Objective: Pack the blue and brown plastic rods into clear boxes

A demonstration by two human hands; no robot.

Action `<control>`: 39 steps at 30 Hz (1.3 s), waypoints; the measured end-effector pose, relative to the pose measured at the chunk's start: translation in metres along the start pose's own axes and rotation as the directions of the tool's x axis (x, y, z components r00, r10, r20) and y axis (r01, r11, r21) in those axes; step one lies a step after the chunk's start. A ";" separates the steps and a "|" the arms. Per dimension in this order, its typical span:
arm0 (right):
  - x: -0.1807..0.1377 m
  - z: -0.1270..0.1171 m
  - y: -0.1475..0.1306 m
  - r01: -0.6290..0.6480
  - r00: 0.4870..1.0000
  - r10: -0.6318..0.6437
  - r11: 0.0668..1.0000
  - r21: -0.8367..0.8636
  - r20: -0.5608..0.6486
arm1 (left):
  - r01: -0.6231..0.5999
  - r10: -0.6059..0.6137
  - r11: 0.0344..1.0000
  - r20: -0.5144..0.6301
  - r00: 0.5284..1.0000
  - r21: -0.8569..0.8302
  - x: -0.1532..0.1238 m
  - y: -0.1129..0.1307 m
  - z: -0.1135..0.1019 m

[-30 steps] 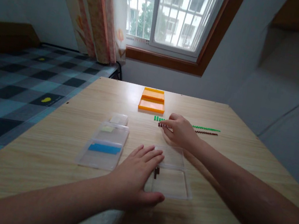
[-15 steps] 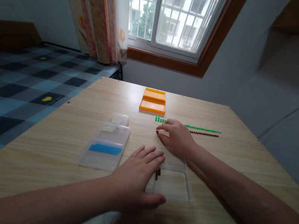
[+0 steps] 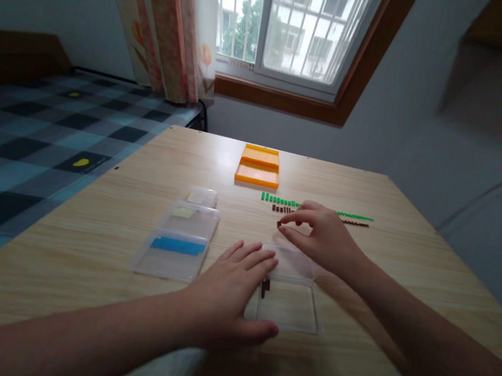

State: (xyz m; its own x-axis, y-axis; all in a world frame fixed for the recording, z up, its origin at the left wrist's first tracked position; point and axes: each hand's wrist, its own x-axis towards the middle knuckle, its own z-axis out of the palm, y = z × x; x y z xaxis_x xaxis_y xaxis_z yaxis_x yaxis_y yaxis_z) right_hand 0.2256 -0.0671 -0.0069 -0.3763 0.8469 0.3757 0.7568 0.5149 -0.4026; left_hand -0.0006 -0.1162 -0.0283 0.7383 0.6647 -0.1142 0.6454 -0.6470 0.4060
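A wooden-framed window (image 3: pixel 307 24) with bars outside lights a dim room, where a pale wood-grain counter (image 3: pixel 55 232) stands between a bed with a blue-and-black checked cover (image 3: pixel 17 174) and a grey wall (image 3: pixel 493 145). The left hand (image 3: pixel 231 294) lies palm down toward the near edge of the counter, its fingers loosely spread and its thumb held out, covering the left part of an open clear plastic box (image 3: pixel 291 310). Inside that box, just beside the hand, lie a few dark brown pieces (image 3: pixel 266 287). The right hand (image 3: pixel 318 231) is beyond the box's lid half, pinching a tiny dark brown piece (image 3: pixel 279 224) between thumb and index finger; whether the piece touches the counter cannot be told.

Past the right hand, and partly hidden by it, a row of small dark brown pieces (image 3: pixel 282 210) runs toward the right edge, with a row of small bright green pieces (image 3: pixel 278 199) alongside on the far side. Toward the left edge, another clear plastic case (image 3: pixel 191 274) lies open with a flat blue block (image 3: pixel 178 246) in it, and a smaller clear plastic box (image 3: pixel 205 196) sits just behind. Near the far edge rests an open two-part orange plastic case (image 3: pixel 256 182).
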 end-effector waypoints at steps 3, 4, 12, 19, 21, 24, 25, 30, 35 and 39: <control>-0.032 -0.018 -0.015 0.076 0.997 -0.072 0.992 0.103 -0.043 | -0.009 0.009 1.000 -0.013 1.000 -0.007 0.000 -0.001 0.001; -0.043 -0.020 -0.019 0.082 0.995 -0.075 0.988 0.134 -0.058 | -0.009 0.009 1.000 -0.015 1.000 -0.007 0.000 -0.001 0.001; -0.077 -0.001 -0.029 0.079 0.994 -0.088 0.990 0.120 0.067 | -0.008 0.008 1.000 -0.023 1.000 0.001 -0.001 -0.001 0.001; -0.077 0.002 -0.031 0.091 0.976 -0.081 0.995 -0.040 0.202 | -0.026 0.026 1.000 -0.029 0.999 -0.001 -0.001 -0.003 0.001; -0.077 0.000 -0.031 0.091 0.975 -0.081 0.995 -0.041 0.208 | -0.028 0.027 1.000 -0.032 0.999 -0.001 -0.001 -0.003 0.000; -0.076 -0.005 -0.030 0.117 0.974 -0.107 0.993 -0.036 0.199 | -0.021 0.021 1.000 -0.025 0.999 -0.001 -0.001 -0.002 -0.001; -0.076 -0.006 -0.029 0.136 0.972 -0.127 0.990 -0.036 0.195 | -0.020 0.020 1.000 -0.020 1.000 0.000 -0.001 -0.002 -0.001; -0.076 -0.007 -0.029 0.217 0.955 -0.203 0.975 -0.047 0.215 | -0.023 0.023 1.000 -0.022 1.000 -0.003 0.000 -0.002 -0.001; -0.076 0.001 -0.026 0.209 0.956 -0.192 0.976 -0.054 0.223 | -0.029 0.028 1.000 -0.030 0.999 -0.013 0.000 -0.004 0.002; -0.076 0.007 -0.024 0.194 0.961 -0.181 0.980 -0.043 0.209 | -0.047 0.046 0.999 -0.059 0.997 -0.021 0.000 -0.005 0.003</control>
State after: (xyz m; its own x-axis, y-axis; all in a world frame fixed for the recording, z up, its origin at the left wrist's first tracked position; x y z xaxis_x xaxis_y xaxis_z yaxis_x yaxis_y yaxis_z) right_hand 0.2330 -0.1430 -0.0317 -0.6103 0.7484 0.2596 0.6919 0.6632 -0.2855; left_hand -0.0034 -0.1141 -0.0335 0.7545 0.6550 -0.0417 0.6054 -0.6699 0.4299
